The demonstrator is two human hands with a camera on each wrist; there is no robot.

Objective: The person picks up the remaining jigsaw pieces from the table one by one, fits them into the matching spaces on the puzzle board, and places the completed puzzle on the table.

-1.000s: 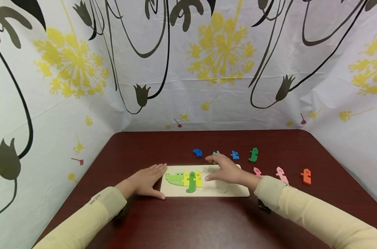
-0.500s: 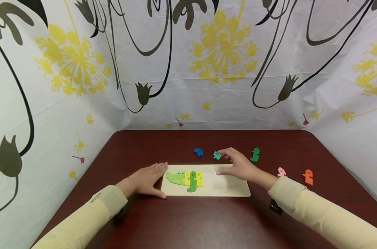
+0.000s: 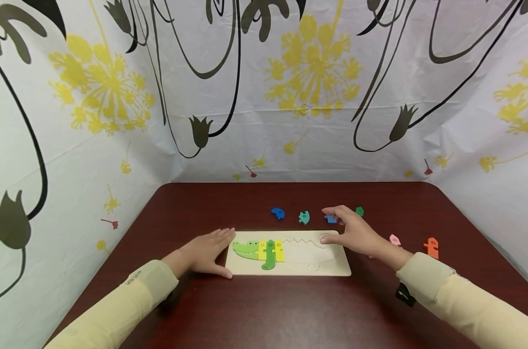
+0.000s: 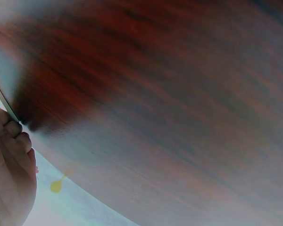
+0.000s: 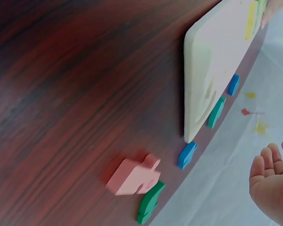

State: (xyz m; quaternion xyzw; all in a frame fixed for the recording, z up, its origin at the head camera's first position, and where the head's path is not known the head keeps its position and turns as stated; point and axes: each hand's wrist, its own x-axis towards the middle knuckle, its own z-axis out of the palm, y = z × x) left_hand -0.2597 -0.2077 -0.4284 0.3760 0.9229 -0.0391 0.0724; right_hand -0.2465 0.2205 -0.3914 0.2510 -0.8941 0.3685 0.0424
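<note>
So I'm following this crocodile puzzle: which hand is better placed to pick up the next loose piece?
Probably the right hand: it hovers open by the blue piece, among the loose pieces. The left hand lies flat at the puzzle board edge, away from them.

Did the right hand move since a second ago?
Yes. The right hand has slid to the right along the puzzle board's far edge, from near the teal piece to the blue piece.

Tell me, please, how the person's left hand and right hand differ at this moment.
The left hand lies flat on the table, against the puzzle board's left edge; the right hand reaches past the board's far right corner. The left touches no loose piece; the right's fingertips are at the blue piece. Both wear pale yellow sleeves.
</note>
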